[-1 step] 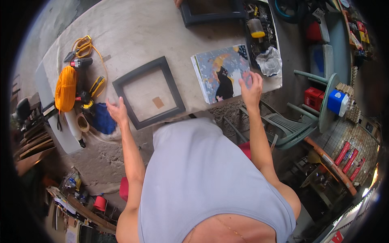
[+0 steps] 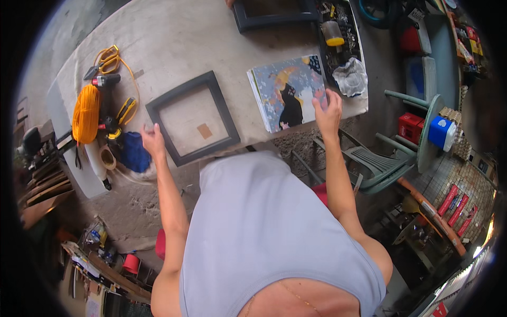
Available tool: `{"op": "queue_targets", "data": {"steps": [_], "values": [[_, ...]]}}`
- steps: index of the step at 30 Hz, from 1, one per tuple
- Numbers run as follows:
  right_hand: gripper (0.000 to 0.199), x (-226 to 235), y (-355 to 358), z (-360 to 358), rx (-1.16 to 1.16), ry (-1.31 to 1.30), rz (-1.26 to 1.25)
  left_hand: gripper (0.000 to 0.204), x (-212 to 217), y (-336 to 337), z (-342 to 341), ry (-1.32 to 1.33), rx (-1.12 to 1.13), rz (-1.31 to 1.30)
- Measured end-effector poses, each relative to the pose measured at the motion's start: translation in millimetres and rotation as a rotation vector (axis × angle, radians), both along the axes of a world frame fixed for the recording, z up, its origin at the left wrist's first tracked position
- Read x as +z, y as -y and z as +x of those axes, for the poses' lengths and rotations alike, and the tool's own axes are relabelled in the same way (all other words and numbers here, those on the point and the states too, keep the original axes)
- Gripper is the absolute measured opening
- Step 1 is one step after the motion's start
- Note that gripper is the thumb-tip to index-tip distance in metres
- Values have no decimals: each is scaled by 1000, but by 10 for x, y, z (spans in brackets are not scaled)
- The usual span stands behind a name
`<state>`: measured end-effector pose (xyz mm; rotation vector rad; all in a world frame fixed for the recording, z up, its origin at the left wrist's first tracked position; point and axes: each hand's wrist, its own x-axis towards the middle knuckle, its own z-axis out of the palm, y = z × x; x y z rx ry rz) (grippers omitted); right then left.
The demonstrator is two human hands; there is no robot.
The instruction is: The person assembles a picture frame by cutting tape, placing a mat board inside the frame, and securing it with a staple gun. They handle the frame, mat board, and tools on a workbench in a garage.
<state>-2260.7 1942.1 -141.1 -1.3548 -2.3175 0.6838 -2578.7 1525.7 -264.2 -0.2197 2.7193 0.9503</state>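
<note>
A dark grey, empty picture frame [image 2: 224,110] lies flat on the cloth-covered table. Beside its left bar is my left hand [image 2: 153,142], thumb and fingers apart; whether it touches the bar I cannot tell. To the right of the frame lies a stack of prints [image 2: 265,87], the top one showing a black cat on a grey, speckled ground. My right hand [image 2: 330,112] is at the stack's right edge, its fingers parted and slightly bent, with nothing gripped between them.
The table [image 2: 174,39] holds an orange cord coil [image 2: 85,115], yellow-handled pliers [image 2: 127,110] and blue cloth [image 2: 135,153] at left. Far off, another person's hand [image 2: 229,3] touches a second dark frame [image 2: 274,24]. A tool tray [image 2: 338,50], white cloth [image 2: 350,77] and green chair [image 2: 380,161] are right.
The whole view has shifted slightly. My left hand's fingers are a little more bent; both hands otherwise keep their places beside the frame and the stack.
</note>
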Motion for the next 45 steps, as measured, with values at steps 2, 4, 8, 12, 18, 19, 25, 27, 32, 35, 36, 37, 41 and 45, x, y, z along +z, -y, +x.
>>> {"op": "queue_targets", "data": {"steps": [2,4,8,12,18,19,25,27,32,35,36,37,41,45], "values": [[45,-150,-169,106,-37,-8,-76,63,125,-167,-33,-170,-65,-34],[50,-323,-293,222,-45,-30,-190,59,281,-435,37,-481,-248,-146],[46,-359,-479,244,-5,8,-315,52,851,-1722,1088,277,-410,311],[38,-352,-537,211,52,22,-235,60,824,-2540,1965,261,-682,279],[31,-172,-342,83,-102,-224,-179,64,1321,-2703,2060,443,-241,483],[29,-132,-293,58,-133,-303,-182,63,1420,-2665,2028,528,-115,616],[23,382,266,-378,285,-807,-243,43,1825,-1877,1627,560,554,1342],[24,562,538,-544,476,-826,-505,38,1713,-1373,1366,654,549,1502],[28,63,1160,-922,475,-633,-971,39,1025,-518,977,535,465,1234],[36,-515,1339,-1161,482,-463,-960,40,840,-280,812,397,291,943],[39,-584,1401,-1234,490,-413,-920,40,751,-219,775,317,240,887],[43,-673,1451,-1280,489,-363,-875,41,633,-181,752,245,184,832],[52,-763,1605,-1420,436,-227,-851,50,295,15,677,-45,-95,517],[51,-690,1708,-1472,398,-167,-636,50,428,-86,667,-158,-248,116]]}}
